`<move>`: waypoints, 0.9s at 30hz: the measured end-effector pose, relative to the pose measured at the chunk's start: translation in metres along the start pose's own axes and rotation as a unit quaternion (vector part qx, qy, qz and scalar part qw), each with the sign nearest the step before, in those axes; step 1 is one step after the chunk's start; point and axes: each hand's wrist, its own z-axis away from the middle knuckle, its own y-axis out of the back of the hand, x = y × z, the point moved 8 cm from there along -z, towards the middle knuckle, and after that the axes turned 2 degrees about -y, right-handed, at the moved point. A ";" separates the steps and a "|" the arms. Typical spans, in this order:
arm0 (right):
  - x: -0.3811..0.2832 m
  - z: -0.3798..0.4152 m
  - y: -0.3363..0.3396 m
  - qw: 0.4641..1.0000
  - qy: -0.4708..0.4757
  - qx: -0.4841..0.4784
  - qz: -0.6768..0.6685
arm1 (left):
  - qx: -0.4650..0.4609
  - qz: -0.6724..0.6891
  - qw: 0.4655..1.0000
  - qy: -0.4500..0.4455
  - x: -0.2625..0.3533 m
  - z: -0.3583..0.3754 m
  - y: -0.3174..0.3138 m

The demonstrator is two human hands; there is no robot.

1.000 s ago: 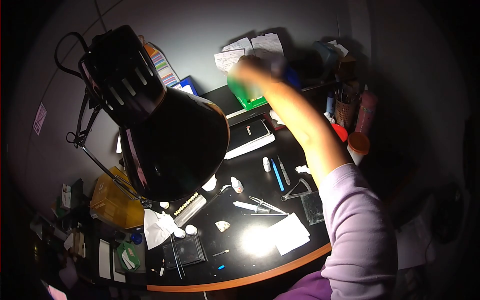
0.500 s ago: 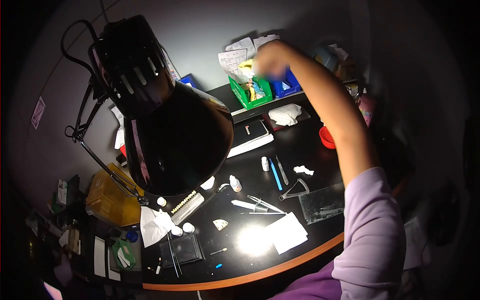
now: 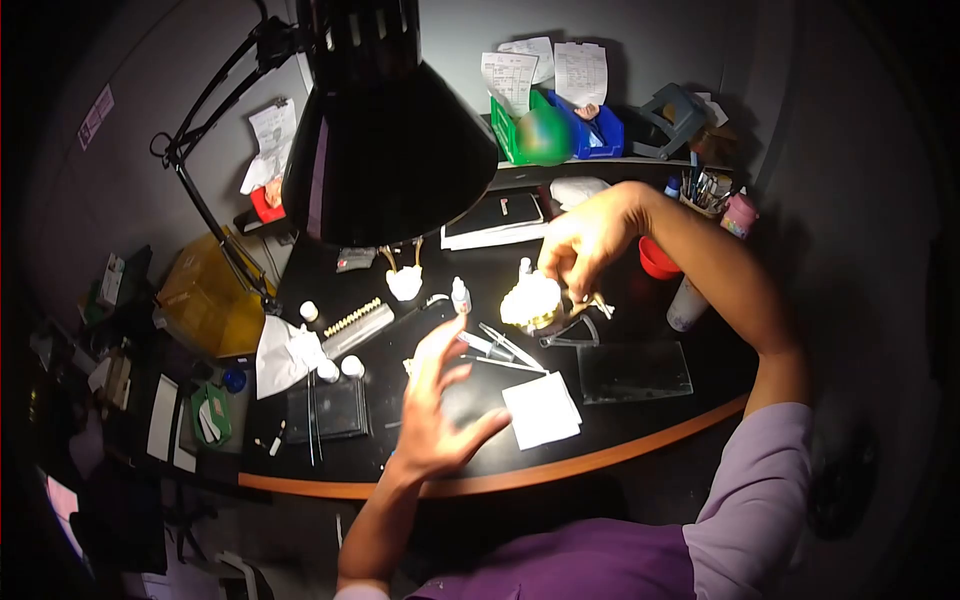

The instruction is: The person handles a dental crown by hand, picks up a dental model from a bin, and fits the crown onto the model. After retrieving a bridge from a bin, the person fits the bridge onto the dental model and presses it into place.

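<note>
My right hand (image 3: 592, 240) is closed on a dental cast (image 3: 530, 302), pale yellow and brightly lit, held over the right half of the black desk. A brass-coloured metal piece sticks out beside it, below my fingers. My left hand (image 3: 432, 415) hovers over the front of the desk with its fingers spread, holding nothing. Just beyond its fingertips stands a small white dropper bottle (image 3: 460, 296). A syringe (image 3: 487, 346) and slim tools lie between my hands. To the right of my left hand is a white paper pad (image 3: 541, 410).
A black lamp (image 3: 390, 160) hangs over the desk's back left. Green (image 3: 508, 135) and blue (image 3: 600, 135) bins with papers stand on the back shelf. A shade guide (image 3: 355, 325), another white cast (image 3: 404, 282), a red bowl (image 3: 657, 260) and a glass slab (image 3: 635, 372) are on the desk.
My right hand has come down from the bins to above the desk, now with the dental cast in it. My left hand has entered the view. The camera view has shifted.
</note>
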 end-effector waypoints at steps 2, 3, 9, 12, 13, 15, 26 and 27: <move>0.004 -0.012 -0.028 0.998 0.012 -0.050 -0.041 | -0.009 0.007 0.998 -0.062 0.003 -0.026 -0.027; 0.005 -0.015 -0.039 0.996 0.014 -0.063 -0.062 | -0.011 0.014 0.996 -0.083 0.009 -0.035 -0.041; 0.036 -0.013 -0.054 0.956 0.008 0.025 -0.293 | 0.021 0.001 0.998 -0.053 -0.017 -0.040 -0.073; 0.012 0.014 -0.044 0.915 0.095 0.147 -0.364 | 0.057 0.171 0.981 0.076 -0.047 -0.037 -0.072; 0.018 0.019 -0.041 0.884 0.112 0.212 -0.402 | 0.081 0.247 0.961 0.090 -0.056 -0.038 -0.071; 0.031 0.024 -0.045 0.798 0.141 0.404 -0.425 | 0.117 0.292 0.943 0.105 -0.063 -0.039 -0.065; 0.005 -0.027 -0.103 0.741 0.285 0.472 -0.382 | 0.155 0.449 0.880 0.014 -0.067 -0.056 -0.083; 0.007 -0.029 -0.102 0.730 0.295 0.457 -0.415 | 0.155 0.438 0.885 0.011 -0.064 -0.056 -0.082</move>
